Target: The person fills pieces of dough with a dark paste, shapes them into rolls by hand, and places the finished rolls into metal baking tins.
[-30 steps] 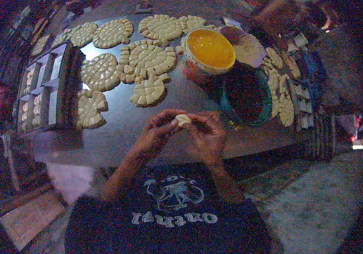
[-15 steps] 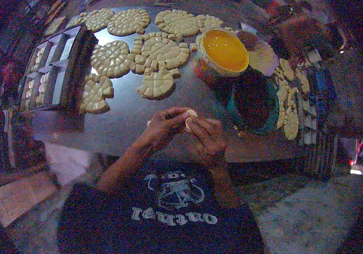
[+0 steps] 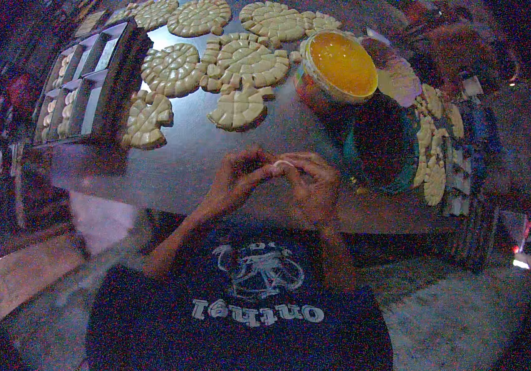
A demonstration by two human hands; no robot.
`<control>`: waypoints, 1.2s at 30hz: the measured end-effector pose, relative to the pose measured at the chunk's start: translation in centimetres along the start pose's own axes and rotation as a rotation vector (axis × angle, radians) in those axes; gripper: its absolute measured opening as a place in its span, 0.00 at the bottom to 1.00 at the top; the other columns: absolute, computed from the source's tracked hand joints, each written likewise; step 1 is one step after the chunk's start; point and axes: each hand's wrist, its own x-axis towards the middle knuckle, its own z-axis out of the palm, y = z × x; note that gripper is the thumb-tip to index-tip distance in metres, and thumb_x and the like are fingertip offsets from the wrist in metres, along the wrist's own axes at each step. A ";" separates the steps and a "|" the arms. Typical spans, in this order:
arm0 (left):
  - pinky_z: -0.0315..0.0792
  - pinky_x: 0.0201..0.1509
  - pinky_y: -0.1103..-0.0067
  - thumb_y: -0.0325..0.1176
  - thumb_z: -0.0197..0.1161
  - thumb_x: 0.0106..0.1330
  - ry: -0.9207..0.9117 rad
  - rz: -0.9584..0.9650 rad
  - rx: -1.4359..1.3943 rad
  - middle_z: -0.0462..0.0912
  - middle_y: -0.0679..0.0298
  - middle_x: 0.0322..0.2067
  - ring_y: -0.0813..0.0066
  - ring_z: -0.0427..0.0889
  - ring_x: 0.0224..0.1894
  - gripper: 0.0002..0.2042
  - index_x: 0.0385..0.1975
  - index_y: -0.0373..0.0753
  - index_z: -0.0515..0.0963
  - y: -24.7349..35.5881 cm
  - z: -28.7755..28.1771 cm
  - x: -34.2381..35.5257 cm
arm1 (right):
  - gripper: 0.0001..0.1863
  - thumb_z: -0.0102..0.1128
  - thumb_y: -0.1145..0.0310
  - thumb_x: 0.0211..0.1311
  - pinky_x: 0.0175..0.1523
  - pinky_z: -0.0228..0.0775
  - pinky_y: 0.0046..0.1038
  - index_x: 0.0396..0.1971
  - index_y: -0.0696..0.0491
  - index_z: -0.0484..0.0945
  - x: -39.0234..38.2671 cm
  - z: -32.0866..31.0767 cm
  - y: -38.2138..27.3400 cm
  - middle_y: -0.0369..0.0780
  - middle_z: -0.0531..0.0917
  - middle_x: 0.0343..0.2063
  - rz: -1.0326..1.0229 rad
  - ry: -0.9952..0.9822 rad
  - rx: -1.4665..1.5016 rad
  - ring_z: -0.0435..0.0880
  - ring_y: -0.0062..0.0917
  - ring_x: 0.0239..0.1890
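Observation:
My left hand [image 3: 237, 180] and my right hand [image 3: 312, 185] meet above the near part of the metal table [image 3: 185, 173], fingers closed round a small pale dough piece [image 3: 283, 164] that they mostly hide. Beyond them lie scored rounds of pale dough [image 3: 244, 65], some broken into segments. To the right of my hands stand a bucket of yellow, glossy contents [image 3: 343, 62] and a teal container [image 3: 351, 154] with a dark inside, its contents unclear.
A divided box [image 3: 126, 46] with pale pieces in some compartments sits at the left. More dough [image 3: 432, 182], a lilac item [image 3: 408, 80] and another divided tray [image 3: 454, 195] line the right side. A board [image 3: 27, 269] lies low on the left.
The table's contents have shifted up and rightward in the picture. My fingers have moved around the dough piece, which shows less now than earlier; both hands still hold it.

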 end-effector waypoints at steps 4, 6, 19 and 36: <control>0.75 0.49 0.77 0.34 0.63 0.69 0.046 0.054 0.048 0.85 0.60 0.38 0.73 0.82 0.42 0.09 0.40 0.33 0.81 -1.5 -0.5 0.6 | 0.08 0.66 0.68 0.61 0.50 0.77 0.29 0.34 0.57 0.87 0.4 -0.1 2.9 0.41 0.88 0.38 0.149 -0.153 0.116 0.86 0.26 0.42; 0.76 0.49 0.77 0.32 0.62 0.69 0.057 0.118 0.043 0.85 0.60 0.37 0.73 0.83 0.42 0.09 0.42 0.34 0.79 -2.3 -0.7 0.7 | 0.08 0.67 0.69 0.60 0.50 0.77 0.28 0.34 0.57 0.87 1.0 0.2 4.0 0.41 0.88 0.36 0.190 -0.217 0.162 0.86 0.24 0.41; 0.76 0.57 0.70 0.18 0.61 0.53 -0.035 0.060 -0.518 0.83 0.59 0.40 0.66 0.82 0.51 0.34 0.63 0.40 0.61 -4.4 -2.6 1.4 | 0.15 0.67 0.69 0.61 0.52 0.76 0.31 0.47 0.58 0.82 0.9 3.7 4.0 0.40 0.86 0.42 0.309 -0.339 0.439 0.85 0.26 0.43; 0.78 0.43 0.65 0.39 0.69 0.60 0.548 0.428 0.939 0.82 0.48 0.38 0.52 0.84 0.40 0.17 0.43 0.34 0.78 -19.4 -16.1 15.3 | 0.19 0.62 0.71 0.59 0.55 0.74 0.40 0.52 0.53 0.78 -7.6 16.1 15.3 0.43 0.80 0.48 -0.312 -0.128 -0.477 0.79 0.38 0.51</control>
